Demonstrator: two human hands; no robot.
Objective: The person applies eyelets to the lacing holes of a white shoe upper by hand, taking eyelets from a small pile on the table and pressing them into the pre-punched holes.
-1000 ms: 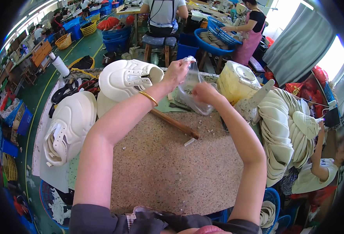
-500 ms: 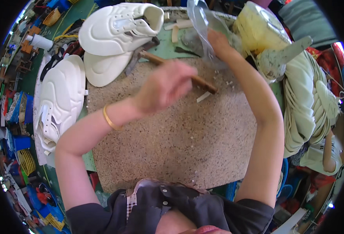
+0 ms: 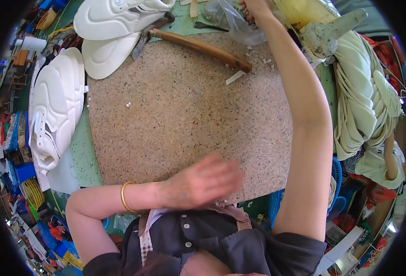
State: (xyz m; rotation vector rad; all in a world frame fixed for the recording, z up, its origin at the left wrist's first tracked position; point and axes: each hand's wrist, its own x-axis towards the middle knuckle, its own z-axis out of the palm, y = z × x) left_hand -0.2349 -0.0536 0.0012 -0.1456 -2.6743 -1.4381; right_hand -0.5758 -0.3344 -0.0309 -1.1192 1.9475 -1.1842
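My left hand (image 3: 203, 181), blurred by motion, is low over the near part of a speckled stone slab (image 3: 166, 124). Its fingers reach loosely to the right, and nothing shows in them. At the far edge my right hand (image 3: 257, 13) is partly cut off by the picture's top. Its fingers are curled at a clear plastic bag (image 3: 240, 23); what they pinch is hidden. Between the hands and farther off, a hammer's wooden handle (image 3: 203, 48) lies across the slab. Its dark head is by a white shoe sole (image 3: 108, 55). A small white strip (image 3: 236, 77) touches the handle's end.
White shoes stand at the far left (image 3: 115, 18) and left (image 3: 55, 106). A dark flat tool (image 3: 210, 26) lies by the bag. At the far right are a yellowish container (image 3: 299, 11), a glue-crusted pot with a handle (image 3: 325, 34) and bundled pale cloth (image 3: 364, 96). Another person sits beyond.
My left hand has moved from above the hammer handle toward me. My right hand has moved farther off at the bag, which has slumped. The whole view has shifted.
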